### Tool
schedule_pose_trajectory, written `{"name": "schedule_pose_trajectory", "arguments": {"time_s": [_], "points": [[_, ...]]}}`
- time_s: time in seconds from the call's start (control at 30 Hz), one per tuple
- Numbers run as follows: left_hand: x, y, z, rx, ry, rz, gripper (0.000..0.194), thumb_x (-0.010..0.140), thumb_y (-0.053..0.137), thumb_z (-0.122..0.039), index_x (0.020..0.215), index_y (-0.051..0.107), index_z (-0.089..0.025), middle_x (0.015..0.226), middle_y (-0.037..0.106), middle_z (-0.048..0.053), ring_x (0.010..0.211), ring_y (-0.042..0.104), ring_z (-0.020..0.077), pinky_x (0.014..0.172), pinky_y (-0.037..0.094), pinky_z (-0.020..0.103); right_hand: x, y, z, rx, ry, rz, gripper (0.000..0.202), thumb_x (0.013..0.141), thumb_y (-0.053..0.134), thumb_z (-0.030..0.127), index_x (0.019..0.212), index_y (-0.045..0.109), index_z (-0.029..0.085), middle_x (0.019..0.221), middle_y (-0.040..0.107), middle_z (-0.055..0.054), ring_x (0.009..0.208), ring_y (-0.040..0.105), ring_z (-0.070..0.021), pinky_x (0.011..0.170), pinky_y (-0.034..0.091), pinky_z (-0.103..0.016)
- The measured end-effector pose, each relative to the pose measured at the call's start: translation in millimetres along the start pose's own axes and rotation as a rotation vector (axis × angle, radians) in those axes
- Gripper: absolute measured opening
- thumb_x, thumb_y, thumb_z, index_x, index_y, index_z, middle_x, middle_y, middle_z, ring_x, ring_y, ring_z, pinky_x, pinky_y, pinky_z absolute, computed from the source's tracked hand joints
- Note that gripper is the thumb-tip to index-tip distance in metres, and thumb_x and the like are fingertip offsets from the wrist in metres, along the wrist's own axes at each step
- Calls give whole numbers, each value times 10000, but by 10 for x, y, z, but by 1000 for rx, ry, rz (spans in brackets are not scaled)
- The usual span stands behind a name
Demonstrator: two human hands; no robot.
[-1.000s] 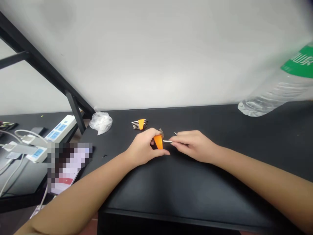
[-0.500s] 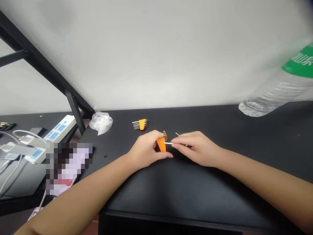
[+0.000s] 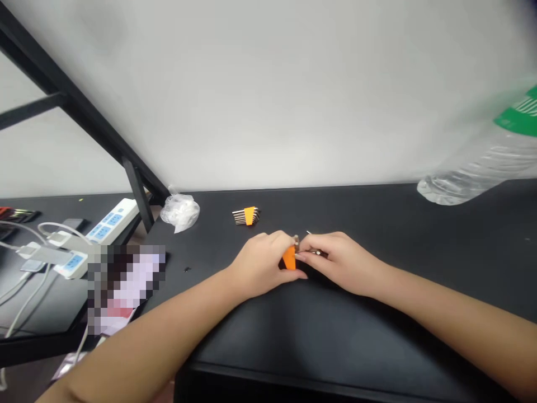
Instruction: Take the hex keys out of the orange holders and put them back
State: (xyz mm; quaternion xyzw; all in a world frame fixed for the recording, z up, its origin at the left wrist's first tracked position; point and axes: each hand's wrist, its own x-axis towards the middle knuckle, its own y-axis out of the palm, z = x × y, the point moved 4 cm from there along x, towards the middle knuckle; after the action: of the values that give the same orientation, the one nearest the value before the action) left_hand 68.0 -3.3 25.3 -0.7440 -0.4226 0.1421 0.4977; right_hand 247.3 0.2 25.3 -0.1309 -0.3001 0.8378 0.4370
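Note:
My left hand (image 3: pixel 265 264) is closed round an orange hex key holder (image 3: pixel 289 258), with a bit of metal showing at its upper end. Close against the holder's right side, the fingertips of my right hand (image 3: pixel 342 262) pinch a thin silver hex key (image 3: pixel 318 253). Most of that key is covered by the fingers, so I cannot tell how far its end sits in the holder. Behind my hands, a second orange holder (image 3: pixel 249 216) full of several silver hex keys (image 3: pixel 239 217) lies on the black table (image 3: pixel 335 330).
A crumpled clear plastic bag (image 3: pixel 180 212) and a small dark piece (image 3: pixel 187 270) lie to the left. Further left are a white power strip (image 3: pixel 113 221) with cables and a black metal frame (image 3: pixel 138 190). A large clear bottle (image 3: pixel 465 176) stands back right.
My right hand has brought the hex key up against the orange holder, and its pointing end is now mostly hidden. The hands are closer together; the whole view has shifted slightly.

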Motion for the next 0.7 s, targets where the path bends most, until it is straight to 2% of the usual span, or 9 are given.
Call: {"name": "schedule_pose_trajectory", "arguments": {"time_s": [0.07, 0.13, 0.23, 0.3, 0.37, 0.47, 0.57, 0.7], "points": [[-9, -4, 15, -33, -60, -33, 488, 786, 809, -557, 1036, 586, -203, 902, 652, 7, 764, 642, 177, 692, 482, 293, -15, 46, -48, 148, 142, -14, 140, 951, 649, 379, 942, 623, 242, 723, 667, 29, 613, 572, -140, 563, 434, -272], [-27, -17, 64, -79, -90, -77, 526, 781, 804, -580, 1075, 589, -200, 907, 658, 10, 785, 655, 180, 697, 496, 290, -36, 65, -100, 315, 229, -60, 241, 917, 696, 419, 1037, 568, 254, 728, 665, 38, 575, 582, -142, 515, 455, -264], [-52, -48, 152, -97, -94, -149, 571, 766, 814, -592, 1107, 592, -191, 924, 668, 19, 826, 668, 187, 719, 509, 292, -49, 43, -159, 501, 239, -147, 249, 954, 646, 446, 1058, 533, 250, 871, 725, -5, 571, 635, -149, 515, 525, -290], [-56, -59, 179, -102, -85, -169, 583, 766, 810, -602, 1114, 591, -190, 941, 674, 24, 837, 671, 187, 722, 513, 292, -42, 33, -173, 535, 205, -158, 216, 981, 610, 441, 1020, 552, 236, 978, 752, -43, 614, 676, -157, 567, 566, -313], [-48, -52, 163, -106, -65, -148, 568, 768, 807, -605, 1096, 593, -194, 962, 681, 26, 833, 670, 184, 716, 513, 293, -30, 39, -160, 470, 159, -133, 200, 997, 588, 424, 989, 592, 224, 931, 757, -44, 633, 688, -161, 602, 570, -311], [-34, -30, 90, -84, -32, -90, 514, 781, 807, -582, 1056, 598, -201, 984, 690, 24, 812, 666, 179, 707, 503, 295, -18, 57, -71, 201, 33, -107, 215, 1026, 532, 370, 959, 669, 218, 707, 695, -1, 593, 647, -145, 615, 517, -288], [-30, -12, 20, -24, -3, -52, 508, 802, 792, -576, 1086, 600, -201, 983, 694, 28, 810, 666, 187, 713, 495, 307, -22, 61, 38, -36, -86, -129, 270, 1031, 504, 319, 873, 699, 217, 683, 669, 6, 596, 597, -128, 621, 450, -279], [-30, 13, 9, 51, 20, 18, 556, 829, 779, -552, 1213, 583, -200, 1081, 711, 51, 922, 683, 227, 805, 508, 351, -31, -55, 13, -202, -100, -162, 315, 1018, 512, 320, 764, 663, 211, 631, 625, 14, 552, 522, -123, 583, 392, -281]]}}
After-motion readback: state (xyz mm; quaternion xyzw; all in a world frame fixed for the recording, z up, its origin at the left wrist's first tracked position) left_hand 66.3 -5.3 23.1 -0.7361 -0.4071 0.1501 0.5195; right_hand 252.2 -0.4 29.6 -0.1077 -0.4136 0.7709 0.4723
